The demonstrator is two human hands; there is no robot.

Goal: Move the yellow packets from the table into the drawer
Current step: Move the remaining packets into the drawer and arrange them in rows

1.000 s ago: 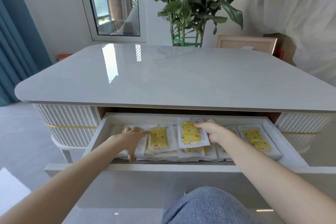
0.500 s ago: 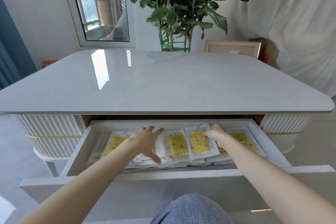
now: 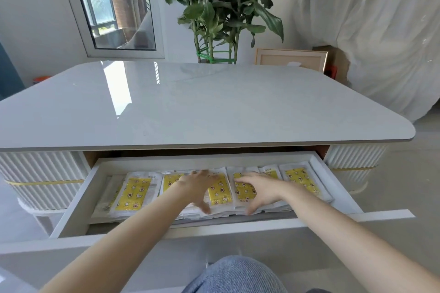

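Observation:
Several yellow packets in clear wrappers lie in overlapping rows inside the open white drawer point(image 3: 78, 200) under the table top point(image 3: 190, 107). One packet point(image 3: 133, 194) lies at the left, another point(image 3: 301, 179) at the right. My left hand point(image 3: 197, 188) rests flat on the middle packets with fingers spread. My right hand point(image 3: 260, 189) lies beside it, fingers spread over a packet point(image 3: 244, 191), thumb at the stack's front edge. Neither hand grips anything. No packets are on the table top.
A potted plant point(image 3: 221, 7) and a wooden frame point(image 3: 290, 59) stand behind the table. A window point(image 3: 114, 7) is at the back left, white cloth at the right. My knee in jeans point(image 3: 235, 276) is below the drawer front.
My left hand has slid right toward the middle of the drawer. My right hand has opened flat over the packets it pinched before. The view has shifted closer.

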